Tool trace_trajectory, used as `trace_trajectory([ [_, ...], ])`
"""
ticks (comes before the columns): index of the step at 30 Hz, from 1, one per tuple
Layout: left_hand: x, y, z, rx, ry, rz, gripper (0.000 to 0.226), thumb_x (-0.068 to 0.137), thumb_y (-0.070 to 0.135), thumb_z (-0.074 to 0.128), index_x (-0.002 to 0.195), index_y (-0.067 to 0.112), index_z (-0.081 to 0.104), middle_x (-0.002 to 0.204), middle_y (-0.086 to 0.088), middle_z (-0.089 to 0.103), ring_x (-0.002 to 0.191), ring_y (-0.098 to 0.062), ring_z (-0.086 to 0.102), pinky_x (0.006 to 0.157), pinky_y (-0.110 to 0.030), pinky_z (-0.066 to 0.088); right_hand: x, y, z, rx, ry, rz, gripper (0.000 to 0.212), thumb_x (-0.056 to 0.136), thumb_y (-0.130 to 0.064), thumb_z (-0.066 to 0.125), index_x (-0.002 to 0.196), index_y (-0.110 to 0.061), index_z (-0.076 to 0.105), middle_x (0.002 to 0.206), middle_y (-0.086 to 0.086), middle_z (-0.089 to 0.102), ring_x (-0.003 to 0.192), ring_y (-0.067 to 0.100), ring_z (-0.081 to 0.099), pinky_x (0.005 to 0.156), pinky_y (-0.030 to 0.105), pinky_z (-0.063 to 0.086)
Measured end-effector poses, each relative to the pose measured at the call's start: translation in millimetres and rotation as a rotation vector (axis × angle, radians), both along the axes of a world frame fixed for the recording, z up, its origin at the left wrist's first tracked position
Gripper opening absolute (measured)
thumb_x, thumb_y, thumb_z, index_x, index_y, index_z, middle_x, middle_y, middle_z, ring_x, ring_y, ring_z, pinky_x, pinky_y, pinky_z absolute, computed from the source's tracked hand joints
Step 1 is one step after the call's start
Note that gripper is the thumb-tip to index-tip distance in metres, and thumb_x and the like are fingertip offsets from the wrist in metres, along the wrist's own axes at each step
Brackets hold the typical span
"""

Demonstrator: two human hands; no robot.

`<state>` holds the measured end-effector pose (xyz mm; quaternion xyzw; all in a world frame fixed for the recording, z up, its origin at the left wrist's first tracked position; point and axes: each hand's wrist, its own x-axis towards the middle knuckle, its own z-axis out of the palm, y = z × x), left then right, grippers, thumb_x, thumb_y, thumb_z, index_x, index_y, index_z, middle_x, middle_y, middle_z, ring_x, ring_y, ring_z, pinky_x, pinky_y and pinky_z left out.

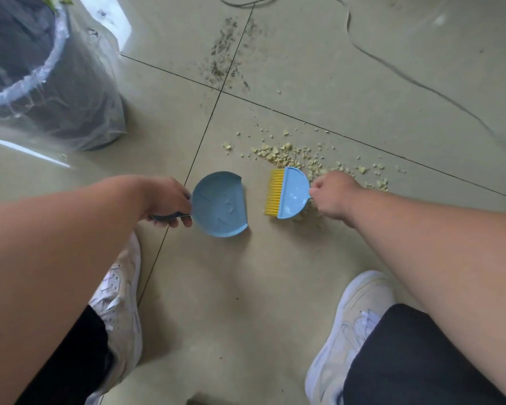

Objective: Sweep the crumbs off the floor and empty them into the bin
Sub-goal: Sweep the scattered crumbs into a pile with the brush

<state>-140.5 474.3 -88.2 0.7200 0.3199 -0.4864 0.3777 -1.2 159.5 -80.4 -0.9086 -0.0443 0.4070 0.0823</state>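
- The left hand is curling its fingers round the dark handle of a blue dustpan.
- The dustpan is lying on the floor, its straight open edge facing right, and no crumbs are showing inside it.
- The right hand is closing in a fist on the handle end of a small brush; the handle itself is hiding inside the fist.
- The brush is showing a blue half-round back and yellow bristles, which are pointing left toward the dustpan, with a bare gap of floor between the two.
- Pale yellow crumbs are lying on the floor in a loose band beyond the brush and the right hand, running from the upper left down to the right; a few are lying just under the brush.
- A smear of darker fine debris is sitting farther up, across a tile joint.
- The bin, dark and lined with a clear plastic bag, is standing at the upper left, well apart from the crumbs.
- A thin cable is trailing across the tiles at the upper right.
- Two white shoes, the left shoe and the right shoe, are resting on the floor below the hands, with dark trouser legs over the knees.
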Motion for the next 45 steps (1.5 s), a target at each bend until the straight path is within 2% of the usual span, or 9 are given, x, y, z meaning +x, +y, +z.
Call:
trace_trajectory([
  [5, 4.8, 57.4, 4.5, 0.09, -0.124, 0.151, 0.025, 0.091, 0.017, 0.066, 0.096, -0.005, 0.077, 0.084, -0.031, 0.071, 0.06, -0.026, 0.048, 0.054, -0.029, 0.032, 2.4, 51.3, 3.5, 0.267, 0.041, -0.151, 0.029, 0.101, -0.018, 0.053, 0.073, -0.017, 0.062, 0.076, 0.003, 0.059, 0.069, 0.024, 0.052, 0.059, 0.024, 0.04],
  [7, 14.9, 73.7, 4.3, 0.148, -0.163, 0.199, 0.043, 0.084, 0.029, 0.068, 0.105, -0.009, 0.072, 0.083, -0.027, 0.068, 0.063, -0.026, 0.047, 0.054, -0.029, 0.032, 3.2, 80.4, -9.7, 0.418, 0.099, -0.335, 0.023, 0.099, -0.019, 0.055, 0.08, -0.015, 0.067, 0.078, 0.005, 0.064, 0.063, 0.022, 0.053, 0.058, 0.027, 0.043],
  [10, 31.7, 80.2, 11.4, 0.281, -0.256, 0.18, 0.025, 0.092, 0.014, 0.062, 0.11, 0.0, 0.071, 0.081, -0.018, 0.075, 0.057, -0.028, 0.054, 0.05, -0.025, 0.037, 3.0, 118.4, -28.7, 0.528, 0.174, -0.496, 0.02, 0.098, -0.02, 0.055, 0.082, -0.018, 0.066, 0.076, 0.006, 0.064, 0.059, 0.022, 0.051, 0.052, 0.029, 0.04],
  [15, 45.1, 61.7, 13.6, 0.369, -0.398, 0.114, 0.045, 0.096, 0.009, 0.066, 0.141, 0.014, 0.06, 0.089, -0.015, 0.081, 0.067, -0.03, 0.068, 0.054, -0.029, 0.051, 5.0, 128.6, -48.6, 0.36, 0.126, -0.595, 0.044, 0.092, -0.043, 0.063, 0.122, -0.011, 0.066, 0.103, 0.016, 0.068, 0.077, 0.031, 0.055, 0.059, 0.031, 0.045],
  [21, 47.9, 20.9, -0.4, 0.317, -0.426, 0.067, 0.05, 0.095, 0.009, 0.069, 0.144, 0.017, 0.066, 0.099, -0.016, 0.079, 0.062, -0.025, 0.065, 0.057, -0.028, 0.058, 12.6, 47.5, -46.4, 0.178, -0.009, -0.642, 0.054, 0.091, -0.039, 0.073, 0.131, -0.005, 0.063, 0.121, 0.017, 0.069, 0.095, 0.033, 0.069, 0.076, 0.037, 0.055],
  [25, 54.7, -27.5, -4.6, 0.247, -0.433, -0.032, 0.056, 0.093, 0.015, 0.072, 0.148, 0.022, 0.066, 0.121, -0.013, 0.077, 0.107, -0.037, 0.075, 0.094, -0.04, 0.062, 8.7, -11.3, -25.7, 0.05, 0.013, -0.663, 0.039, 0.091, -0.036, 0.073, 0.116, -0.006, 0.067, 0.093, 0.016, 0.066, 0.065, 0.026, 0.055, 0.052, 0.026, 0.04],
  [32, 59.7, -36.7, 15.1, 0.322, -0.577, -0.03, 0.049, 0.087, 0.025, 0.067, 0.135, 0.028, 0.077, 0.108, -0.005, 0.082, 0.1, -0.026, 0.075, 0.088, -0.031, 0.057, 3.7, -41.0, 7.0, 0.312, 0.205, -0.744, 0.015, 0.103, -0.025, 0.059, 0.095, -0.018, 0.07, 0.046, -0.005, 0.041, 0.036, 0.009, 0.025, 0.039, 0.014, 0.021],
  [40, 23.1, 69.6, 37.6, 0.457, -0.517, -0.192, 0.043, 0.083, 0.038, 0.071, 0.123, 0.031, 0.084, 0.086, -0.002, 0.082, 0.09, -0.028, 0.074, 0.085, -0.04, 0.06, -35.6, 61.0, 3.1, 0.388, 0.204, -0.316, 0.017, 0.101, -0.032, 0.061, 0.106, -0.023, 0.074, 0.069, -0.004, 0.055, 0.052, 0.014, 0.044, 0.038, 0.012, 0.032],
  [45, -5.1, 75.4, 17.5, 0.456, -0.496, -0.188, 0.04, 0.089, 0.031, 0.073, 0.127, 0.037, 0.081, 0.079, 0.005, 0.079, 0.077, -0.019, 0.071, 0.074, -0.035, 0.056, -69.4, 94.7, -13.8, 0.282, 0.118, 0.036, 0.034, 0.102, -0.032, 0.056, 0.121, -0.012, 0.075, 0.115, 0.012, 0.072, 0.099, 0.025, 0.063, 0.084, 0.027, 0.048],
])
